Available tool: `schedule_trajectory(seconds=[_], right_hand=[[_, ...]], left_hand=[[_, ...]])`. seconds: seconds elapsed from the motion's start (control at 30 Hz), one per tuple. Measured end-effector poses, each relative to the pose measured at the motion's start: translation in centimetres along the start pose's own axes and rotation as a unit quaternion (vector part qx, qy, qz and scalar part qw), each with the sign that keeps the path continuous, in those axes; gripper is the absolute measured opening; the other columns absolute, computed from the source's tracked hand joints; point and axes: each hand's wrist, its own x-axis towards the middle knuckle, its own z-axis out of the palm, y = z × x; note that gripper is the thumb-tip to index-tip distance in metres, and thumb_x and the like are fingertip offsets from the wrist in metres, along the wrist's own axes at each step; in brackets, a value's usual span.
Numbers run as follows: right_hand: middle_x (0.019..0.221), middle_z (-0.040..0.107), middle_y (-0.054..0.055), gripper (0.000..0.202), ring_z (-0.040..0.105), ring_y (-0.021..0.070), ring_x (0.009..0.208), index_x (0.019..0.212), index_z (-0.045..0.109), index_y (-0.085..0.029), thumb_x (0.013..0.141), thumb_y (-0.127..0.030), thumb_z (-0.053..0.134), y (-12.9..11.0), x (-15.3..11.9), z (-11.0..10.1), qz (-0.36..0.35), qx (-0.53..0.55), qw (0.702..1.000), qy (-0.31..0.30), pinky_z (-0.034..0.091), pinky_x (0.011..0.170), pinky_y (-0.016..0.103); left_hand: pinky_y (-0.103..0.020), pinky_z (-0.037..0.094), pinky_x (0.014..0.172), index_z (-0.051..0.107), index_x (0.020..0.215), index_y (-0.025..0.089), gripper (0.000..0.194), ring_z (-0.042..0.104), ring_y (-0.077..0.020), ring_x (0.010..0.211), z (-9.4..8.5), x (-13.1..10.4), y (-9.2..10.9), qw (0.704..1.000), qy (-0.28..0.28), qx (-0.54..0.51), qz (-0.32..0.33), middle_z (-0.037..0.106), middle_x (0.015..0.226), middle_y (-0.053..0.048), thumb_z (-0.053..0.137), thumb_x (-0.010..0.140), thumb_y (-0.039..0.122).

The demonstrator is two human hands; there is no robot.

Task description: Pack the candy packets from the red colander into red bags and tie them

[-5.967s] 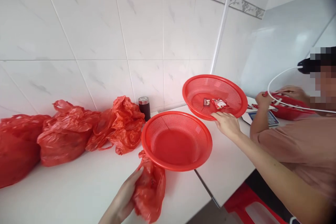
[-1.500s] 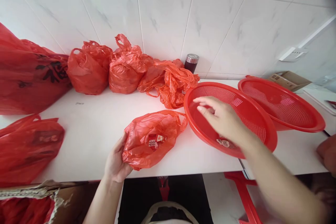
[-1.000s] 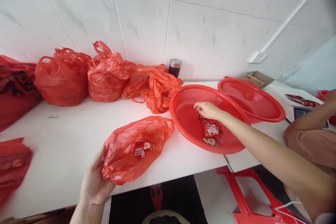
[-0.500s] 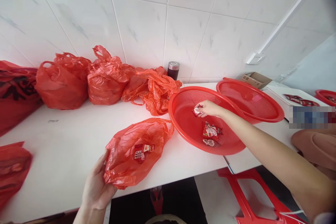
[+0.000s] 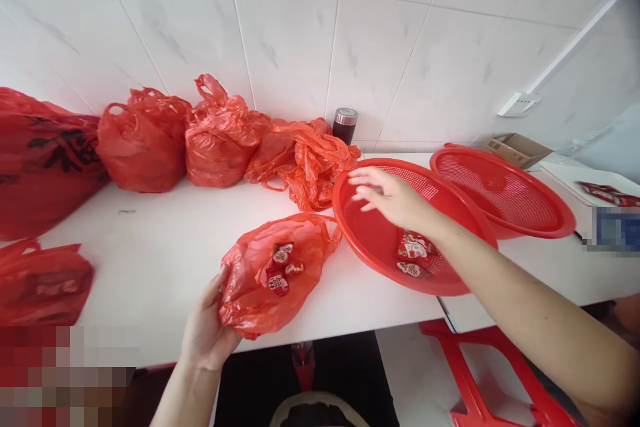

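Note:
My left hand (image 5: pixel 210 327) grips the near left edge of an open red plastic bag (image 5: pixel 260 310) at the front of the white table. Inside the bag lie several small red packets (image 5: pixel 279 282). Above the left part of a red perforated basket (image 5: pixel 365 257), my right hand (image 5: pixel 383 195) is spread with nothing in it. More red packets (image 5: pixel 414 250) rest on the basket's bottom, left of my right forearm.
Filled red bags (image 5: pixel 143 147) line the wall, beside a dark cup (image 5: pixel 345 125). A second red basket (image 5: pixel 530 207) and a cardboard box (image 5: pixel 517 149) stand at the back right. Below the table edge is a red stool (image 5: pixel 493 373).
My right hand has let go of a small packet and opened, now higher above the basket's left side. Another packet shows in the bag. The view has shifted slightly.

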Motion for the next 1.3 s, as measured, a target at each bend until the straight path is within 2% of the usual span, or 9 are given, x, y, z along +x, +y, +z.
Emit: schedule_trajectory(seconds=[0.07, 0.13, 0.23, 0.4, 0.63, 0.87, 0.97, 1.13, 1.3], right_hand=[[0.135, 0.054, 0.007, 0.036, 0.057, 0.0236, 0.116, 0.128, 0.051, -0.027, 0.092, -0.032, 0.05, 2.6, -0.5, -2.2, 0.036, -0.19, 0.981, 0.007, 0.046, 0.101, 0.044], [0.136, 0.053, 0.009, 0.048, 0.053, 0.0288, 0.122, 0.132, 0.05, -0.025, 0.085, -0.033, 0.059, 5.8, -1.4, -4.1, 0.133, -0.32, 0.932, -0.106, 0.042, 0.103, 0.046], [0.124, 0.059, 0.014, 0.06, 0.063, 0.0312, 0.104, 0.129, 0.055, -0.022, 0.073, -0.034, 0.072, 10.0, -3.2, -5.5, 0.211, -0.34, 0.894, -0.201, 0.051, 0.088, 0.042], [0.106, 0.066, 0.008, 0.033, 0.065, 0.0223, 0.088, 0.108, 0.061, -0.021, 0.076, -0.029, 0.066, 12.5, -3.9, -6.2, 0.185, -0.289, 0.921, -0.182, 0.051, 0.074, 0.031], [0.1, 0.065, 0.004, 0.044, 0.062, 0.0172, 0.085, 0.114, 0.056, -0.023, 0.076, -0.039, 0.07, 5.3, -2.0, -6.1, 0.083, -0.025, 0.996, -0.036, 0.05, 0.073, 0.029], [0.106, 0.064, 0.002, 0.039, 0.061, 0.0191, 0.093, 0.113, 0.061, -0.028, 0.078, -0.042, 0.071, -3.1, -1.3, 4.1, -0.088, -0.032, 0.993, -0.077, 0.048, 0.085, 0.036], [0.123, 0.059, 0.005, 0.043, 0.059, 0.0236, 0.105, 0.125, 0.056, -0.031, 0.085, -0.045, 0.063, -4.2, -0.8, 5.7, -0.113, -0.067, 0.988, -0.081, 0.045, 0.093, 0.041], [0.118, 0.065, 0.004, 0.036, 0.062, 0.0268, 0.103, 0.122, 0.058, -0.034, 0.089, -0.049, 0.054, -0.6, -1.6, -0.2, -0.002, -0.189, 0.981, -0.042, 0.048, 0.087, 0.041], [0.114, 0.064, 0.019, 0.072, 0.063, 0.0404, 0.097, 0.127, 0.058, -0.024, 0.063, -0.05, 0.079, 8.3, -4.9, -5.3, 0.24, -0.377, 0.881, -0.153, 0.05, 0.075, 0.049]], left_hand=[[-0.025, 0.06, 0.058, 0.065, 0.094, 0.012, 0.032, 0.069, -0.015, 0.058, -0.1, -0.2, 0.1, 1.0, 0.003, -0.005, 0.009, 0.075, 0.077, -0.008, 0.033, 0.097, 0.016], [-0.024, 0.06, 0.058, 0.065, 0.095, 0.012, 0.033, 0.07, -0.0145, 0.059, -0.1, -0.3, 0.2, 1.0, 0.006, -0.008, 0.018, 0.074, 0.077, -0.007, 0.032, 0.098, 0.016], [-0.023, 0.06, 0.059, 0.065, 0.095, 0.013, 0.033, 0.07, -0.0148, 0.06, 0.0, -0.3, 0.0, 1.0, 0.005, -0.005, 0.018, 0.074, 0.075, -0.006, 0.033, 0.098, 0.017], [-0.025, 0.061, 0.06, 0.066, 0.093, 0.014, 0.032, 0.071, -0.0161, 0.062, 0.4, -0.2, -0.1, 1.0, -0.005, 0.008, 0.012, 0.074, 0.075, -0.007, 0.034, 0.097, 0.016], [-0.026, 0.061, 0.059, 0.065, 0.095, 0.016, 0.033, 0.07, -0.0156, 0.06, -0.2, -0.1, 0.2, 0.999, 0.008, 0.019, 0.03, 0.076, 0.08, -0.006, 0.032, 0.096, 0.014], [-0.026, 0.061, 0.063, 0.066, 0.098, 0.016, 0.032, 0.071, -0.0151, 0.062, 0.4, -0.8, 0.0, 0.999, -0.003, 0.024, 0.045, 0.076, 0.08, -0.006, 0.033, 0.097, 0.016], [-0.025, 0.061, 0.064, 0.066, 0.097, 0.016, 0.031, 0.072, -0.0158, 0.065, 0.1, -1.1, 0.1, 0.998, 0.003, 0.015, 0.053, 0.076, 0.083, -0.006, 0.035, 0.096, 0.015], [-0.028, 0.062, 0.065, 0.066, 0.1, 0.016, 0.028, 0.071, -0.016, 0.064, -1.0, -1.0, 0.6, 0.998, 0.007, 0.008, 0.058, 0.076, 0.081, -0.005, 0.038, 0.095, 0.017], [-0.031, 0.062, 0.067, 0.066, 0.103, 0.015, 0.029, 0.072, -0.0183, 0.068, -1.4, -0.6, 0.7, 0.998, 0.004, -0.003, 0.057, 0.075, 0.079, -0.006, 0.038, 0.095, 0.017]])
